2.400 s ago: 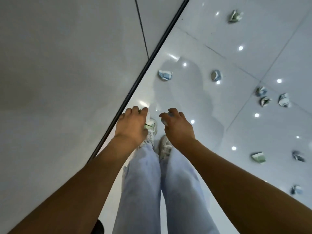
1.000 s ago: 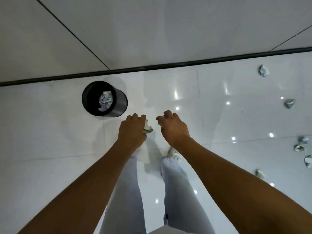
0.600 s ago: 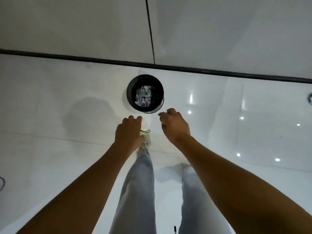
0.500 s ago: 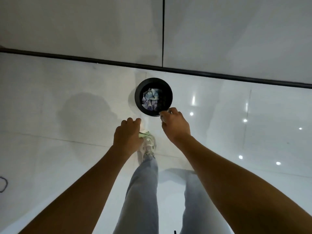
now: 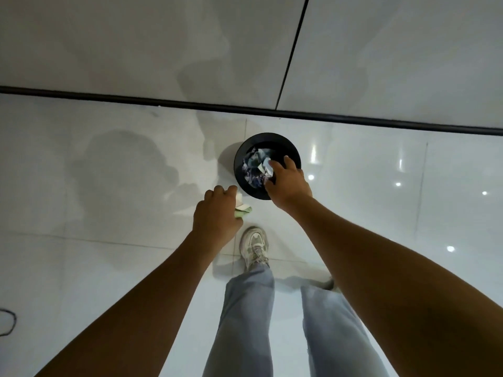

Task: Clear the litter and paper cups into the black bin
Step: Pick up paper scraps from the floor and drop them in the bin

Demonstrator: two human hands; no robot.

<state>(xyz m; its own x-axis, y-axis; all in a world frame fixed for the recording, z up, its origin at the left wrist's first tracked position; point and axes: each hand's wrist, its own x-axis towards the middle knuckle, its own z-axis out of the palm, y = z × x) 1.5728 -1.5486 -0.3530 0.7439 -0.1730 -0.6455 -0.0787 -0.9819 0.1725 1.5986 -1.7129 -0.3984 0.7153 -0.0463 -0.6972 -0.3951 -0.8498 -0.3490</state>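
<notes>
Tiled floor (image 5: pixel 114 268), glossy white, meets the wall at a black skirting strip (image 5: pixel 190 106) along its far edge. Black bin (image 5: pixel 242 148) stands on the floor just short of that strip, already holding a heap of crumpled paper cups (image 5: pixel 251 170).

Change over the last half second: the bin has grown in the view as the person stepped up to it, and the right hand (image 5: pixel 288 186) has moved from beside the rim to directly over the opening. Right hand now pinches a crumpled white paper piece (image 5: pixel 268 167) at the fingertips, above the heap. Whether it has let go yet: cannot tell; the piece looks still in contact with the fingers.

Left hand (image 5: pixel 217 216) trails, short of the bin's near rim, fingers curled round a crushed green-and-white paper cup (image 5: pixel 243 206); not yet over the opening.

Judgement: right-hand drop is imminent, the left hand's cup follows. A dark cable loop (image 5: pixel 8 322) lies at the floor's left edge.
</notes>
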